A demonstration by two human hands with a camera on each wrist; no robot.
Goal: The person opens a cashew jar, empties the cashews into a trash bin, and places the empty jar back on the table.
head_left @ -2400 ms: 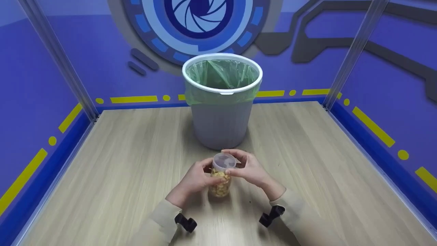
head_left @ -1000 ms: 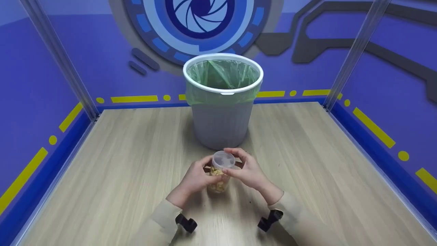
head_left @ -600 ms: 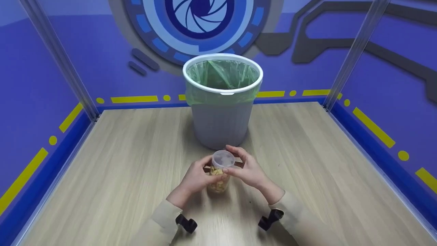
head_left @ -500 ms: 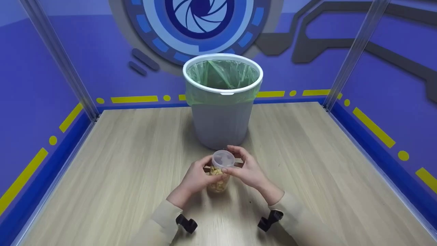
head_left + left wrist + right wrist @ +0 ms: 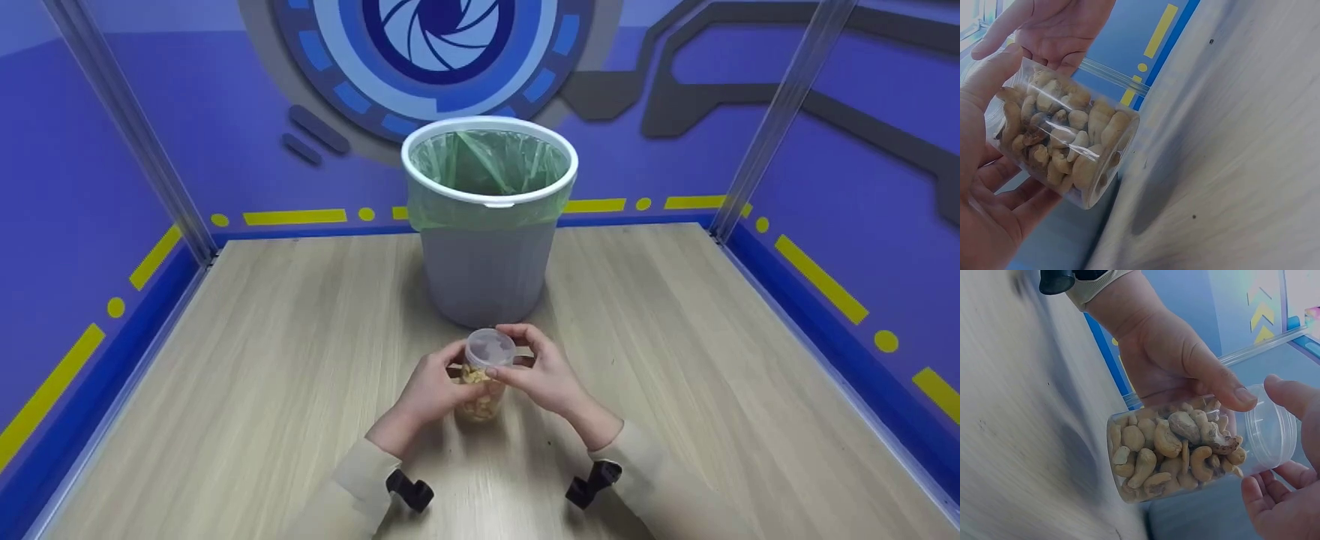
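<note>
A clear plastic jar filled with cashews is held upright, close over the table. My left hand grips the jar's body, its thumb across the front and its fingers around the far side. At the top, the thumb and curled fingers of my right hand hold the edge of the translucent lid. The lid sits on the jar's mouth. Seen from the left wrist, the jar's base points toward the table, and its shadow falls on the wood beside it. Some right fingertips are hidden behind the lid.
Just beyond the hands stands a grey trash bin with a white rim and a green liner bag. The wooden table is bordered by blue printed walls at the back and sides.
Over the last couple of seconds the jar has shifted slightly up and away from the person. The right fingers have moved a little around the lid, the index finger lifting and settling again.
</note>
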